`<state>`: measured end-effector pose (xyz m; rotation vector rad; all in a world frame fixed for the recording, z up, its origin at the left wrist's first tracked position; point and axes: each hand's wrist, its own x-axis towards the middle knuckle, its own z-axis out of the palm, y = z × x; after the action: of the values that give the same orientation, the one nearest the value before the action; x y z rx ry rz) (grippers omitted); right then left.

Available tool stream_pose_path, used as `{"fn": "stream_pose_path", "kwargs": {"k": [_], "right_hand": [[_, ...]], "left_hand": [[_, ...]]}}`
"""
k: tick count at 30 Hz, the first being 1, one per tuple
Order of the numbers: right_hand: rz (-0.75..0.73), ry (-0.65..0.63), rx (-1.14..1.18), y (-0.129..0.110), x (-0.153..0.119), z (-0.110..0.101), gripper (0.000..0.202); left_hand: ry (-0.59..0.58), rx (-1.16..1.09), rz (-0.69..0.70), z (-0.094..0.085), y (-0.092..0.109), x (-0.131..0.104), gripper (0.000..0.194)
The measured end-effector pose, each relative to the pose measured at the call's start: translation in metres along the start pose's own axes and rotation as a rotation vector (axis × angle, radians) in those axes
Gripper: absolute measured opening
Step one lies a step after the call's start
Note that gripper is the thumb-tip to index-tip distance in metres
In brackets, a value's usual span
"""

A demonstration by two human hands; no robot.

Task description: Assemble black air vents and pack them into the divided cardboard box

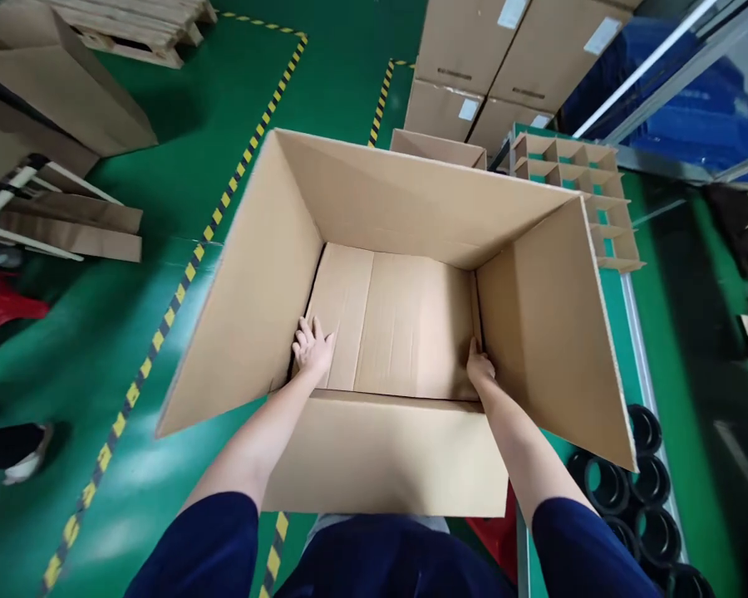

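A large cardboard box [424,191] stands in front of me with its top flaps folded outward. A flat, creased cardboard sheet [392,324] lies inside it. My left hand [312,349] is on the sheet's left edge, fingers spread and thumb pointing inward. At the right edge, my right hand [480,365] has its thumb over the sheet, and its other fingers are bent toward the narrow gap by the box wall, partly hidden. The near flap [386,457] hangs toward my body, between my forearms.
Stacked cartons [467,58] stand behind the box. Cardboard dividers [573,166] and several black rings [654,531] lie on the right. Yellow-black tape [190,270] crosses the green floor; a wooden pallet [143,25], open cartons [68,75] and a person's foot [28,457] are left.
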<state>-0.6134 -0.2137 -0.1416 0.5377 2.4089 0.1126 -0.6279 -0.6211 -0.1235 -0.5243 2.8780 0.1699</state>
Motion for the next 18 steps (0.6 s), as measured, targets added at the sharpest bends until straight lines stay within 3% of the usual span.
{"fn": "stream_pose_path", "kwargs": {"k": [4, 8, 10, 15, 18], "right_hand": [[-0.038, -0.077, 0.045, -0.016, 0.036, 0.017, 0.072], [-0.061, -0.081, 0.065, -0.029, 0.064, 0.036, 0.073], [-0.071, -0.081, 0.067, -0.034, 0.076, 0.046, 0.073], [-0.103, -0.089, 0.069, -0.039, 0.095, 0.066, 0.072], [-0.114, -0.083, 0.071, -0.042, 0.1, 0.065, 0.072]], "left_hand": [[-0.005, -0.008, -0.038, 0.016, 0.03, 0.017, 0.07], [-0.111, -0.07, 0.038, 0.034, 0.058, 0.035, 0.107], [-0.182, -0.052, 0.037, 0.049, 0.064, 0.046, 0.114], [-0.289, -0.075, -0.111, 0.091, 0.071, 0.075, 0.118], [-0.361, -0.111, -0.165, 0.108, 0.078, 0.089, 0.119]]}}
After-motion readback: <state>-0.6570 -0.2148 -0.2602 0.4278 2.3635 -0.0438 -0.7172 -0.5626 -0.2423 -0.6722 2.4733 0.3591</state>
